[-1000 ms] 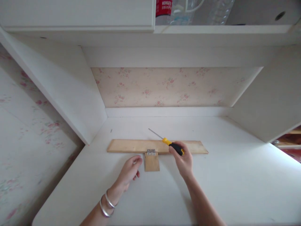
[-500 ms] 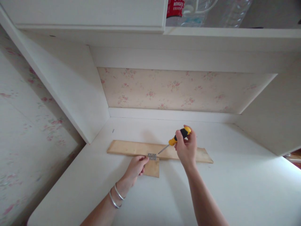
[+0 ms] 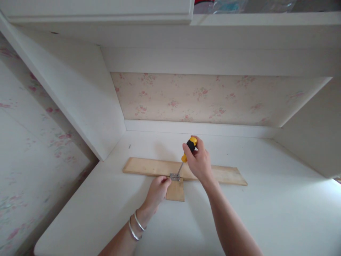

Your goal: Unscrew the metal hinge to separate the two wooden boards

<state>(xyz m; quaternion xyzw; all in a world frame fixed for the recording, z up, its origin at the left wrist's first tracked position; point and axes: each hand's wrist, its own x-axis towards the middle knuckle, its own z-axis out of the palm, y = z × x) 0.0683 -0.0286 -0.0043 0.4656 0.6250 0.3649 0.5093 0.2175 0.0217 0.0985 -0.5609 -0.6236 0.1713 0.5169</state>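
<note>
Gripping the screwdriver [image 3: 188,151] by its black and yellow handle, the right hand [image 3: 198,164] is curled tight around it, and the tool now stands steeply, its metal shaft slanting down to the small metal hinge [image 3: 174,176]. Half a second earlier the screwdriver lay at a flatter slant with the handle farther to the right; a second ago its shaft pointed away toward the back wall and the hand rested low on the long board [image 3: 149,166]. The left hand [image 3: 157,190] has come forward from the bare desk surface: its fingers are now bent and pressed together against the left edge of the hinge and of the small wooden piece [image 3: 176,192], where before it lay loosely apart from them. Two bangles [image 3: 135,226] sit on that wrist.

The hinge bridges the near edge of the long board and the far edge of the small piece, which juts toward the person. The board lies flat across the white desk [image 3: 266,213], well clear of the back wall [image 3: 202,97]. The slanting side panel [image 3: 80,99] closes in on the left, just beyond the board's left end; to the right and in front the desk top is open.
</note>
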